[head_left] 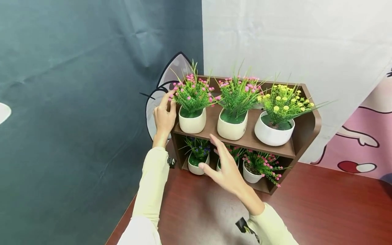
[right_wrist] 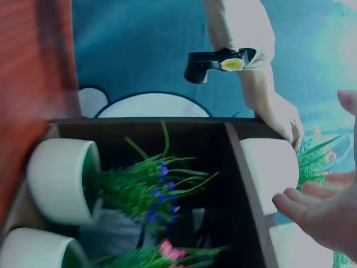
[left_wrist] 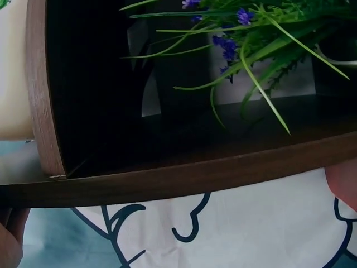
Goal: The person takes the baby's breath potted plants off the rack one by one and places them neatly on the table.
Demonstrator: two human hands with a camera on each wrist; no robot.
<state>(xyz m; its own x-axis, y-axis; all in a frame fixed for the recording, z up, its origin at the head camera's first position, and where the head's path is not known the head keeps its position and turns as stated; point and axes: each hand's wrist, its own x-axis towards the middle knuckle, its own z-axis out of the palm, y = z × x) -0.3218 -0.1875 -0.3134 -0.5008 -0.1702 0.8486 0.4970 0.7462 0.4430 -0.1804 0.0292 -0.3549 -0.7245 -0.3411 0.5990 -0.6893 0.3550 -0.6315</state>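
Observation:
My left hand [head_left: 164,117] grips the left side panel of a brown two-tier shelf [head_left: 211,127], beside a cream pot [head_left: 192,123] of pink flowers. Its fingertips are partly hidden by the flowers; the left wrist view shows only a bit of finger outside the panel. My right hand [head_left: 228,170] hovers before the shelf, fingers spread and holding nothing. The right wrist view shows this hand [right_wrist: 323,209] near the upper pots. A second cream pot [head_left: 231,129] with pink flowers and a white pot [head_left: 272,132] with yellow flowers share the top tier.
On the lower tier stand a pot [head_left: 196,167] with blue-purple flowers, a partly hidden pink-flowered plant [head_left: 235,152] and a white pot [head_left: 251,174] with pink flowers. The shelf stands on a reddish-brown table [head_left: 324,204], against a blue-grey cloth [head_left: 76,102] and a white printed backdrop [head_left: 291,37].

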